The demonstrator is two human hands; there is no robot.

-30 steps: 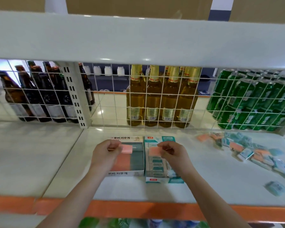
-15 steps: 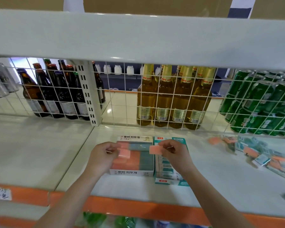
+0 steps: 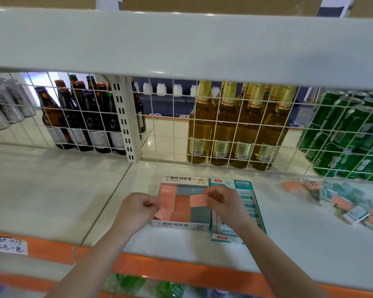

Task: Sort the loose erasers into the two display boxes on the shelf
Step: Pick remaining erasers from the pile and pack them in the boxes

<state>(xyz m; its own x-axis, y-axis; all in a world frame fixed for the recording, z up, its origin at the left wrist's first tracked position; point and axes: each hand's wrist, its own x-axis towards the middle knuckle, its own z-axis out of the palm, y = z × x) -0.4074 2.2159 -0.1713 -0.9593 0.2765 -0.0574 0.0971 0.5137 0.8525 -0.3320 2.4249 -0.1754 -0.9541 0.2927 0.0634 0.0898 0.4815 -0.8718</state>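
Two hands out over a white shelf (image 3: 289,244). Right hand (image 3: 226,204) pinching a pink eraser (image 3: 198,200), held flat above the white display box (image 3: 181,225). Left hand (image 3: 136,210) curled, with the tips of its fingers at a second pink eraser (image 3: 163,212) by the near left corner of that box; hard to tell if gripped or just touched. Hands apart, one on each side of the box. Inside the white box, rows of pink and grey erasers. Right beside it, touching, a teal display box (image 3: 238,237) with teal-wrapped erasers in a line. Far to the right on the shelf, a pile of loose erasers (image 3: 342,203), pink ones and teal-wrapped ones mixed up. Behind a white wire grid (image 3: 172,134), brown bottles (image 3: 73,117), yellow bottles (image 3: 235,130) and green cans (image 3: 349,138). Down low at the left, a handwritten price label (image 3: 8,244) on the orange shelf edge (image 3: 181,269).
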